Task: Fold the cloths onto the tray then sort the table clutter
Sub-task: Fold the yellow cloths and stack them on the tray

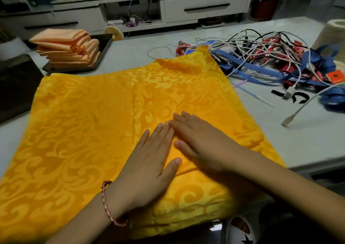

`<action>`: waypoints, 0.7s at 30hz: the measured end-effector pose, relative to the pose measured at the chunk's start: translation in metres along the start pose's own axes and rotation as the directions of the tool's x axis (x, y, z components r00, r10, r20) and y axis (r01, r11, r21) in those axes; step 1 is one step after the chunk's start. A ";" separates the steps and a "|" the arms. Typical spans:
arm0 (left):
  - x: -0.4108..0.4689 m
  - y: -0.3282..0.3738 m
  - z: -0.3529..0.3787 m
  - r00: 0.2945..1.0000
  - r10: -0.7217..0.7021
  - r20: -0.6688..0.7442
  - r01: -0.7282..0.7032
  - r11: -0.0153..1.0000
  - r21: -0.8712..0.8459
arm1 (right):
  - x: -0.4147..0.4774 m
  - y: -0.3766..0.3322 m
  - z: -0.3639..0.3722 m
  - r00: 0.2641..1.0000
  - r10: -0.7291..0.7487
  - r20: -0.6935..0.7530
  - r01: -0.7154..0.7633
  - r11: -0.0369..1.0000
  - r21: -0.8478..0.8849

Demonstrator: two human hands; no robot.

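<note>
A large yellow cloth (80, 131) with a swirl pattern lies spread over the near part of the pale table, its right part folded over the middle. My left hand (149, 161) lies flat on the cloth with straight fingers. My right hand (197, 139) presses flat on the folded layer right beside it, fingertips touching those of the left. At the far left a dark tray (104, 44) carries a stack of folded peach cloths (69, 47).
A tangle of white cables, blue straps and red packets (270, 57) covers the right side of the table. A loose white cable end (291, 117) lies nearer. A black appliance (15, 87) stands at the left edge. A small fan (113, 31) stands behind the tray.
</note>
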State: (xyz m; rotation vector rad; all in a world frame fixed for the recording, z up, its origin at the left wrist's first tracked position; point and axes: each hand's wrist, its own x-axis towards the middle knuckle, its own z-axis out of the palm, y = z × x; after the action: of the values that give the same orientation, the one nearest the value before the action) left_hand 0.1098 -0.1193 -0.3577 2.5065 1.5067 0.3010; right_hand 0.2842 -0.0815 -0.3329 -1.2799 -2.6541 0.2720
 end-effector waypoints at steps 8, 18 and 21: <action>0.026 -0.063 -0.022 0.990 -0.064 0.125 0.062 0.998 0.019 | -0.007 -0.002 0.000 0.989 0.043 0.139 -0.036 0.998 -0.053; 0.083 -0.106 -0.040 0.968 -0.251 0.024 0.247 0.963 0.110 | -0.013 0.001 0.008 0.997 0.014 0.081 -0.013 1.000 -0.005; 0.062 -0.100 -0.045 0.982 -0.056 -0.178 0.084 0.984 0.154 | -0.011 0.000 0.005 0.997 0.012 0.079 -0.013 1.000 0.007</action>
State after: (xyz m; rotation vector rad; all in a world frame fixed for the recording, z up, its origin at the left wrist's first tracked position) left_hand 0.0411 -0.0156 -0.3377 2.6008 1.7473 0.4113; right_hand 0.2899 -0.0909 -0.3388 -1.3106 -2.7088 0.3407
